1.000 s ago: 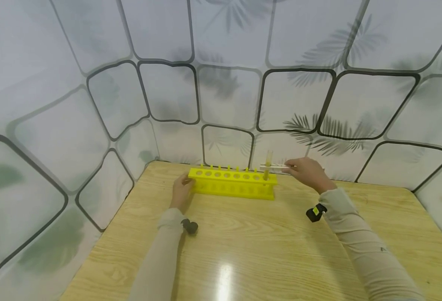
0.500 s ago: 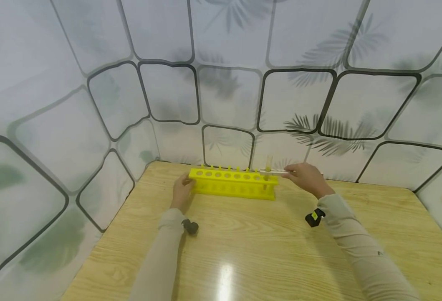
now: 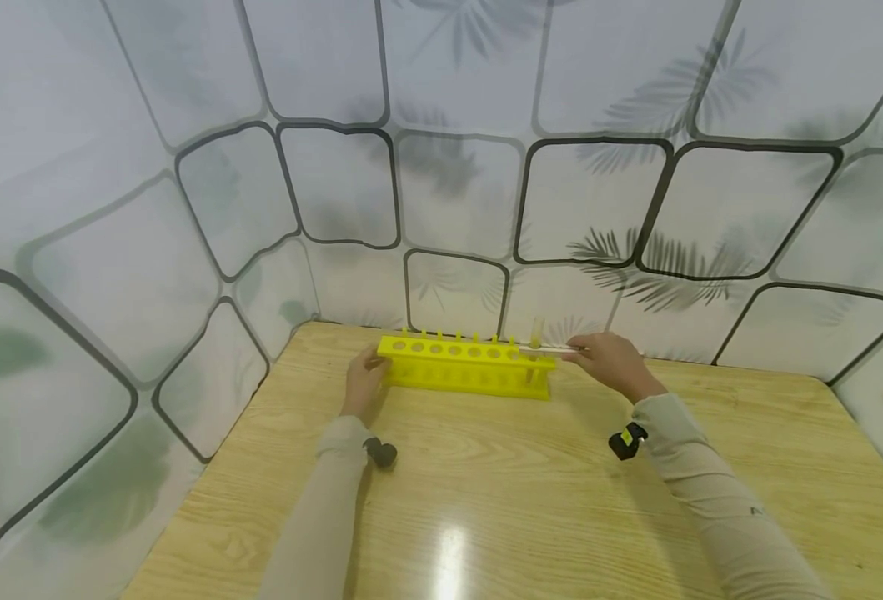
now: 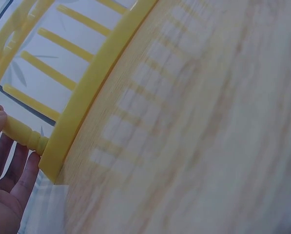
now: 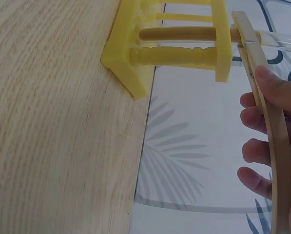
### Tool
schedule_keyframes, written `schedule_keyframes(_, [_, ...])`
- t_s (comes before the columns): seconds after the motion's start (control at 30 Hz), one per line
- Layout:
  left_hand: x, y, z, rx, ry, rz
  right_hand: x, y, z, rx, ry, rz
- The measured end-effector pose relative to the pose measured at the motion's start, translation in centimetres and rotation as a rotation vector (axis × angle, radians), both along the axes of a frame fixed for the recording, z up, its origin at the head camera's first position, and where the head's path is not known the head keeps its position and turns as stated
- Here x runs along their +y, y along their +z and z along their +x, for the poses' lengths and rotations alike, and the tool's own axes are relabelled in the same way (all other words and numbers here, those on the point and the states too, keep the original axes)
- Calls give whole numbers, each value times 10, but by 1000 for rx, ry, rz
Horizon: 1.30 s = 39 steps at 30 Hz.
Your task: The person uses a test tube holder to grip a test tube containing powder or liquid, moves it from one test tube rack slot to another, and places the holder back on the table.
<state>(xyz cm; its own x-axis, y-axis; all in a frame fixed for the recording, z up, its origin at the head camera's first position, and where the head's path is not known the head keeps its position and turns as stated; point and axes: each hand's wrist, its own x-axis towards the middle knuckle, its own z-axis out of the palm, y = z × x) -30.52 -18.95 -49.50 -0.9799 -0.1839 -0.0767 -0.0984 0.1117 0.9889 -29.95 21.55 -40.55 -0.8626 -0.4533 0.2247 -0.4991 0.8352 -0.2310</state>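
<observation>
A yellow test tube rack (image 3: 465,385) stands near the back of the table. My left hand (image 3: 363,379) grips its left end; in the left wrist view the thumb and fingers are around the end post (image 4: 18,130). At the rack's right end a glass test tube (image 3: 537,331) stands in the last hole. Brownish contents fill its lower part (image 5: 179,33), whose rounded tip reaches down close to the base in the right wrist view. My right hand (image 3: 612,364) holds a wooden test tube holder (image 5: 277,146), clamped round the tube just above the rack's top plate.
The wood-grain table (image 3: 486,483) spreads out in front of the rack. Close behind it hangs a pale patterned cloth wall (image 3: 456,292), which also runs along the left side. Small pegs (image 4: 72,44) line the rack's back edge.
My right hand has lowered the test tube and its holder, so the tube sits deeper in the rack's right-end hole. My left hand has stayed on the rack.
</observation>
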Motion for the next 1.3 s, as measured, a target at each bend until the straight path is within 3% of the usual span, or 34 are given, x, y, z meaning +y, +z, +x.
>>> schedule_keyframes(0.33, [-1,-4,-3,5,-6,7,0,-2,0,6,14,7])
schedule_keyframes(0.9, [-3,-5,-4,88,-22,-131,0,-6,1,-24,-16,6])
schedule_keyframes(1.13, [-2,-5,-4,67,-13,-70,1,-7,0,0,-10,17])
schedule_keyframes(1.3, [-1,-4,-3,77,-11,-79,1,-8,-1,20,-5,5])
